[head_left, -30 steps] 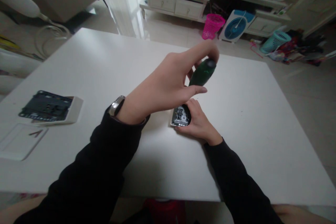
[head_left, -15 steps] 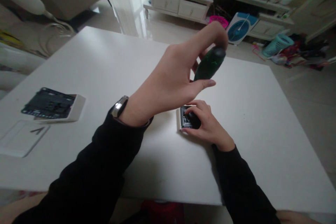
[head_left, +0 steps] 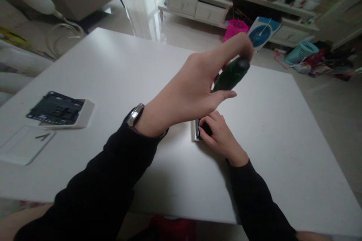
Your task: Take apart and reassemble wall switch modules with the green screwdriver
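Observation:
In the head view, my left hand [head_left: 192,86] is raised over the table, its fingers curled round the dark green handle of a screwdriver [head_left: 232,76] with a black end. The screwdriver's shaft is hidden behind my hand. Below it, my right hand [head_left: 222,135] lies over a small white-edged case [head_left: 194,131] with dark parts inside. Thumb and forefinger of that hand pinch together at the case. Whatever is between them is too small or covered to make out. My hand hides most of the case.
On the white table [head_left: 130,64], at left, a dark circuit panel [head_left: 56,108] leans in a white housing [head_left: 89,113]. Nearby lies a white cover [head_left: 19,147] with small dark pieces [head_left: 42,136] on it. Beyond the far edge stand a pink basket [head_left: 236,26] and a blue-white fan [head_left: 261,34].
My right thumb and forefinger have closed from a spread hold on the case to a pinch. My left hand with the screwdriver sits slightly lower and further right in view; the whole view has shifted a little.

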### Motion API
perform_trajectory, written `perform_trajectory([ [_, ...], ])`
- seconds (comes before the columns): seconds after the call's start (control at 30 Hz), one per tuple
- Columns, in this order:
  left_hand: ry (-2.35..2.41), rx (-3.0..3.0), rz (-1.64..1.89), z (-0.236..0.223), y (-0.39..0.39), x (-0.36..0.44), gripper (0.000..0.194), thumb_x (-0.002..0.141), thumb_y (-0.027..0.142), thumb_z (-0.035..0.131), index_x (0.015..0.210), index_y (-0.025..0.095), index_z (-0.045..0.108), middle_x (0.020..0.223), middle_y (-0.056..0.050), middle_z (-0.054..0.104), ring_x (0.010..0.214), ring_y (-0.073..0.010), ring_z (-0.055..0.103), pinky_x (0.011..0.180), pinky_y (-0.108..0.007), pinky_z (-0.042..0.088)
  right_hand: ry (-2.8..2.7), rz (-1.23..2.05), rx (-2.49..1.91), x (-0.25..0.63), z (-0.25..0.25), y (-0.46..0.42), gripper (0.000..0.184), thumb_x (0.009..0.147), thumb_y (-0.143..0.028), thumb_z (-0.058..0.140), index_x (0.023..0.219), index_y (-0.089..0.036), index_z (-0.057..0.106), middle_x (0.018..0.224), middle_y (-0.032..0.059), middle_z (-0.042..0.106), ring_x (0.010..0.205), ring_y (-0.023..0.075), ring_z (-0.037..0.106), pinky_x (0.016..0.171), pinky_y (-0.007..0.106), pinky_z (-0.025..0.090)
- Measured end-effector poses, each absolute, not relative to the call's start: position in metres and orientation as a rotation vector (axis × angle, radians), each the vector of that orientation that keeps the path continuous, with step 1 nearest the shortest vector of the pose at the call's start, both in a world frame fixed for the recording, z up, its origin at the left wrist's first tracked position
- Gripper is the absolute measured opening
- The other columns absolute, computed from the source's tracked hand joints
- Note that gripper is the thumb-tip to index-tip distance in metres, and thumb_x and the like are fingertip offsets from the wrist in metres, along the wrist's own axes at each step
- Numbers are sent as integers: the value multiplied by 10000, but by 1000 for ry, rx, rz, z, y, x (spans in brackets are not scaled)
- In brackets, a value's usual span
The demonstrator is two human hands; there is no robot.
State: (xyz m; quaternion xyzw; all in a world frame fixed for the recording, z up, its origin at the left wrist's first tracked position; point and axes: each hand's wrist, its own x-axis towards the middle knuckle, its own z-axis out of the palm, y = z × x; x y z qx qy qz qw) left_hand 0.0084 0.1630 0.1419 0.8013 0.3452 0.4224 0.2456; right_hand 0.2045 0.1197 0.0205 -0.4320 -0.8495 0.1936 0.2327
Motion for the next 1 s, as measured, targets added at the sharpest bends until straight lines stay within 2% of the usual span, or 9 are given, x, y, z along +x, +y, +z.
perform_trajectory([
  [0.27,930,2178,1145,142,163,9,458,807,195,788,1220,277,608,1149,-52,676,942,-215,674,676,-303,555,-2449,333,-1171,201,18,121,127,926,-148,609,900,-246,532,1015,104,654,1000,307,581,827,455,459],
  [0.47,948,2169,1137,142,162,9,486,808,205,800,1249,277,608,1135,-45,681,985,-232,686,710,-316,573,-2479,219,-1181,197,19,120,161,883,-96,589,853,-250,555,926,102,652,922,299,562,781,449,484],
  [0.67,942,2170,1150,141,162,10,480,802,197,806,1233,285,612,1153,-39,672,981,-222,689,711,-303,570,-2472,312,-1160,199,21,121,125,923,-146,594,884,-250,536,954,102,635,959,306,563,807,469,496],
  [1.0,920,2157,1139,142,161,9,484,816,171,786,1253,269,603,1152,-61,691,984,-240,698,684,-316,585,-2495,229,-1195,197,20,118,113,903,-154,576,917,-245,511,991,121,620,980,325,542,805,479,473],
])
